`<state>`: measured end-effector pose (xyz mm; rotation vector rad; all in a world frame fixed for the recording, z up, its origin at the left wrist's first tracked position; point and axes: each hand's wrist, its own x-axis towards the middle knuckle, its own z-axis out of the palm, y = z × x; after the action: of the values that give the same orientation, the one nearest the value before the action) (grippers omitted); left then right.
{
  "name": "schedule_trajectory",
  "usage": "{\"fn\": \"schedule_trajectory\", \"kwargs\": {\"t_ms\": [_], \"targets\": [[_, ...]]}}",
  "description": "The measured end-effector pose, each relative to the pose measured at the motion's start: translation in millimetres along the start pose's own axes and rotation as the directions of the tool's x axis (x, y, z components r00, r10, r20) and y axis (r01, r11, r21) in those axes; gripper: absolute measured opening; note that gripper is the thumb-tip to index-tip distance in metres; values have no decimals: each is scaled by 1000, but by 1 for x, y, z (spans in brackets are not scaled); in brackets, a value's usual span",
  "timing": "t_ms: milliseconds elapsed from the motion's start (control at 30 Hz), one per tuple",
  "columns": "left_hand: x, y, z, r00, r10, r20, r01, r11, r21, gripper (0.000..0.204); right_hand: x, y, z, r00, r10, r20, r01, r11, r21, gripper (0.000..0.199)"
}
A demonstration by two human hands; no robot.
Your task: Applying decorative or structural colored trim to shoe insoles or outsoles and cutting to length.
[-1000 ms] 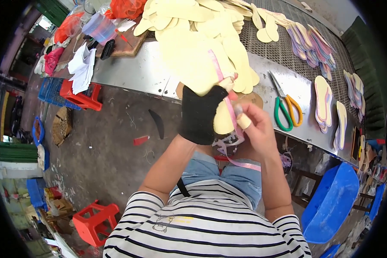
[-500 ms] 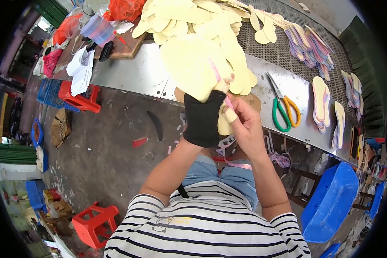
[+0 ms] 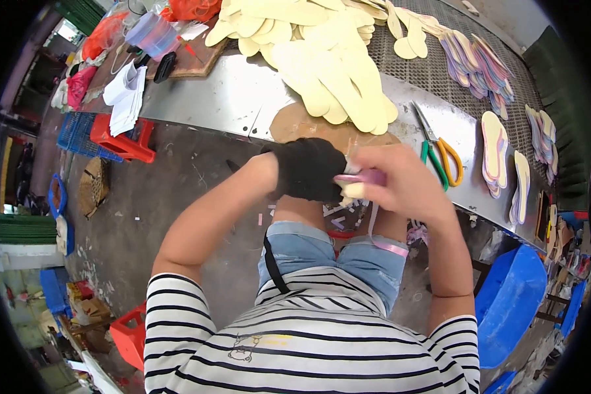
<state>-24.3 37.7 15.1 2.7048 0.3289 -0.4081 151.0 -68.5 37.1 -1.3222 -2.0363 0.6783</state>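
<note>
My left hand (image 3: 312, 169), in a black glove, is closed at the front of the bench, above my lap. What lies inside its grip is hidden. Against its fingertips, my right hand (image 3: 400, 180) is closed on a pink ribbon (image 3: 368, 177), with pale tape on one of its fingers. The ribbon's tail hangs down to my right thigh. Just beyond both hands, a pile of cream shoe insoles (image 3: 338, 82) fans out over a round brown board (image 3: 295, 125).
Scissors (image 3: 438, 148) with green and orange handles lie right of the hands. Bundles of coloured insoles (image 3: 494, 151) rest farther right, above a blue tub (image 3: 511, 308). White papers (image 3: 126, 98) and a red stool (image 3: 121, 141) are at the left; scraps litter the floor.
Both hands have come down and nearer my body, with the elbows spread wider. The cream insole held up before is no longer visible in my left hand. The pink ribbon shows between the hands.
</note>
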Motion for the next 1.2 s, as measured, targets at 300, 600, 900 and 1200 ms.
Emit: {"fn": "schedule_trajectory", "kwargs": {"t_ms": [300, 600, 900, 1200], "targets": [[-37, 20, 8, 933, 145, -331, -301, 819, -489, 24, -12, 8, -67, 952, 287, 111, -297, 766, 569, 12], [-59, 38, 6, 943, -135, -306, -242, 355, -903, 29, -49, -15, -17, 853, 466, -236, -176, 681, 711, 12], [-39, 57, 23, 815, -428, -389, -375, 122, -919, 25, -40, -29, 60, 690, 475, -546, 67, 709, 702, 8], [-2, 55, 34, 464, -553, -692, -567, 414, -712, 28, -24, -29, 68, 707, 512, -488, 47, 655, 754, 5]]}}
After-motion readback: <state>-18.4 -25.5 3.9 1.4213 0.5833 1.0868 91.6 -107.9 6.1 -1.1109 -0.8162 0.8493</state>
